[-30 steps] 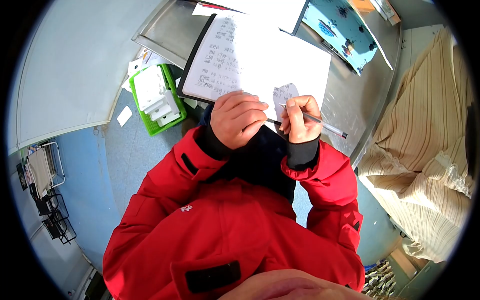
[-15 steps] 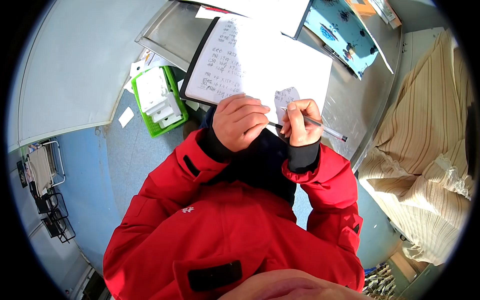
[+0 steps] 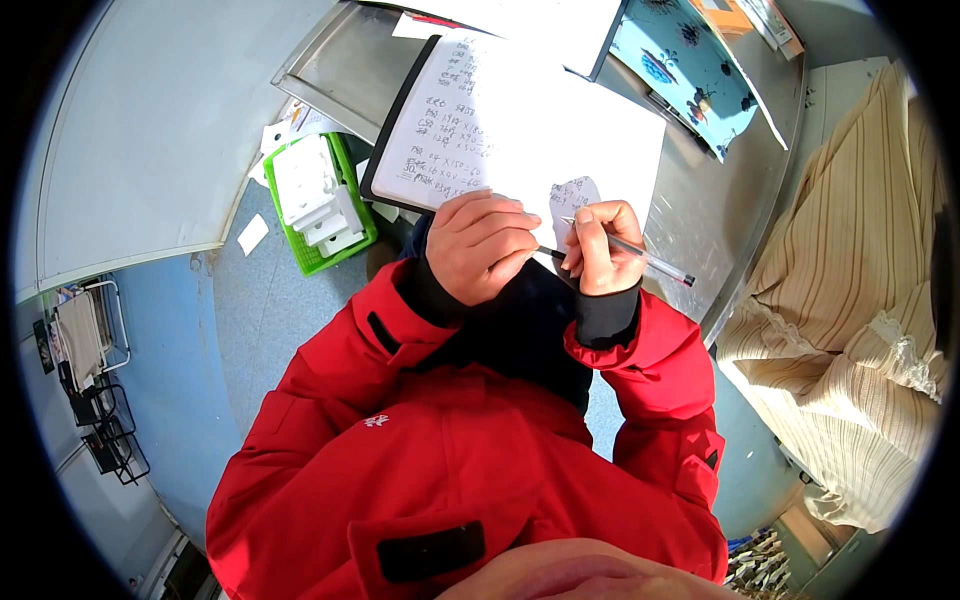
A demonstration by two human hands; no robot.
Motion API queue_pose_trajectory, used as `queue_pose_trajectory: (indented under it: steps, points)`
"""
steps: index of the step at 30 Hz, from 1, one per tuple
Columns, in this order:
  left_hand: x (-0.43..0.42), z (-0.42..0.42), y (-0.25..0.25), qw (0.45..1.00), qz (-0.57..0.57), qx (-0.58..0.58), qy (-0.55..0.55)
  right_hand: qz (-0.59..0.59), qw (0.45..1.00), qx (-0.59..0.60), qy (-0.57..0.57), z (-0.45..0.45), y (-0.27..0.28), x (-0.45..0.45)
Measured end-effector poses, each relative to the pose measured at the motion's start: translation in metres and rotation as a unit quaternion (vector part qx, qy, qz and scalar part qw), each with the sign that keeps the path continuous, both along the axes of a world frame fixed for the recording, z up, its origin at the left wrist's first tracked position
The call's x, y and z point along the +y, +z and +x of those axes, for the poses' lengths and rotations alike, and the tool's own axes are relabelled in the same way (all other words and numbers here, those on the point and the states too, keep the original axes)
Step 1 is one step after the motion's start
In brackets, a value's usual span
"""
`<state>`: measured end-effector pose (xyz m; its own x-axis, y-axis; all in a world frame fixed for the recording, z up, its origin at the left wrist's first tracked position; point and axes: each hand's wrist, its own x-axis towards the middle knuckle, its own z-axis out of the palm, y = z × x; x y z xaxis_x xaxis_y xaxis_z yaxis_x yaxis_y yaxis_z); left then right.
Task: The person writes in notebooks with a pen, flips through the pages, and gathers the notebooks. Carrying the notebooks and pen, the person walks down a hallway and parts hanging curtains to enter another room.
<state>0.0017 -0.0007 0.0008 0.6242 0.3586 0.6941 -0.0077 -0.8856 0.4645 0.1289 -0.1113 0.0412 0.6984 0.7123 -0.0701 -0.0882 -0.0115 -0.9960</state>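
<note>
An open notebook with a black cover lies on the metal table, its left page filled with handwriting, much of it in bright light. My right hand is closed around a clear pen, whose tip touches or hovers just over the lower right page, beside some writing in shadow. At the notebook's lower edge rests my left hand, fingers curled together; whether anything is under them is hidden. Between the two hands the black cover edge shows.
A green basket holding white boxes stands on the floor at the left. A blue patterned folder lies on the metal table at the upper right. Striped cloth hangs at the right; a black rack is far left.
The notebook and basket have shifted slightly right and down in the view since the first frame. The pen tip has moved slightly over the page; both hands keep nearly the same pose.
</note>
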Motion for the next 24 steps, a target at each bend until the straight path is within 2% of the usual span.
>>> queue_pose_trajectory:
  steps: [24]
  points:
    - [0.0005,-0.0020,0.0005,1.000,-0.010,0.012,-0.011,0.023,0.999,-0.015,-0.024,-0.0017,0.0014,-0.0001]
